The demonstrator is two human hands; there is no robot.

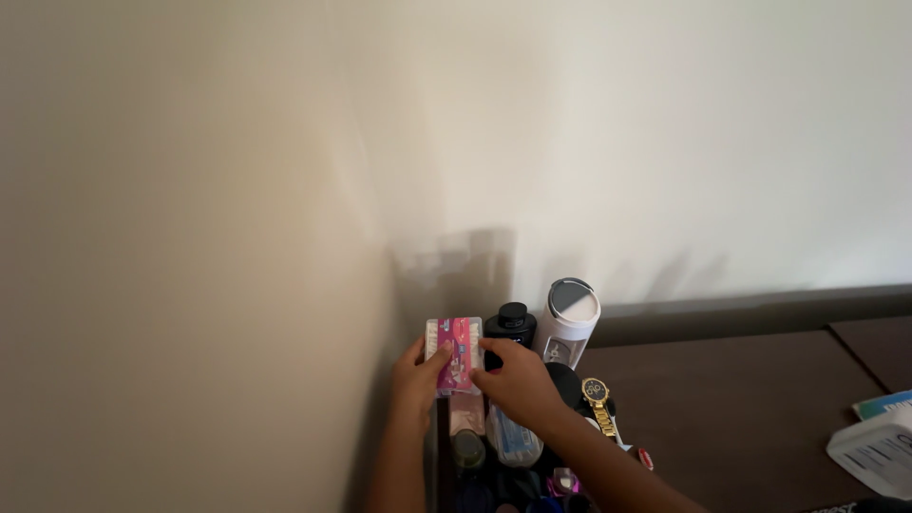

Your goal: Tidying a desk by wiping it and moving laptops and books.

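Both my hands hold a small pink and white packet [455,353] upright in the corner where two cream walls meet. My left hand [418,375] grips its left edge with the thumb on the front. My right hand [516,380] pinches its lower right edge. Just right of the packet stands a black bottle [511,326] with a round cap, and beyond it a white container [567,321] with a grey lid. A gold wristwatch [599,401] lies close to my right wrist.
Several small bottles and tubes [503,446] crowd the dark brown tabletop [741,408] under my forearms. A white box [879,451] and a teal-edged item [883,404] sit at the right edge. A grey ledge [760,312] runs along the wall.
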